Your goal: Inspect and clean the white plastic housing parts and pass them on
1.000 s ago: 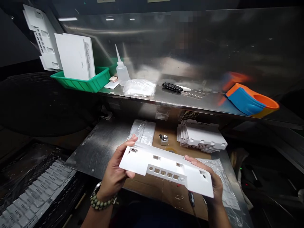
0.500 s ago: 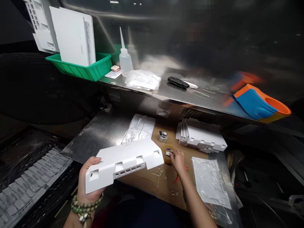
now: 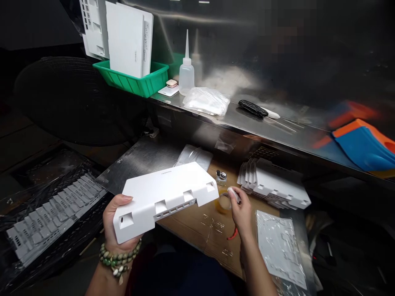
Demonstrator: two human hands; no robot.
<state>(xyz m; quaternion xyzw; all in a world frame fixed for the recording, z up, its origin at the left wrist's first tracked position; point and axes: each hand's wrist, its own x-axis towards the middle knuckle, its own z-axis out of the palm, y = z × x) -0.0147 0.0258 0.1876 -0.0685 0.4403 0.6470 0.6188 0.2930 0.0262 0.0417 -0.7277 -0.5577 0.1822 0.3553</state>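
My left hand (image 3: 111,220) is closed around the left end of a white plastic router cover (image 3: 163,187), thumb on top, the rest of the fingers hidden beneath. The cover is tilted, with its row of port openings towards me. To its right, my right hand (image 3: 242,211) pinches a small white piece (image 3: 233,195), perhaps a folded wipe; its kind is unclear. That hand is just over a roll of yellowish tape (image 3: 219,205) on the cardboard (image 3: 197,230). Behind the roll stands a small glass jar (image 3: 221,177) with a metal cap.
White covers (image 3: 277,181) are stacked at the right, near a bagged white panel (image 3: 279,242). On the shelf are a green bin (image 3: 132,82), a squeeze bottle (image 3: 187,78), plastic bags (image 3: 206,100), a black-handled tool (image 3: 253,108) and a blue-orange holder (image 3: 365,144). A crate (image 3: 58,218) holds more covers at left.
My right hand has lifted slightly off the tape roll with the small white piece. The cover stays in my left hand, slightly turned. The whole view has shifted, moving the shelf items rightwards.
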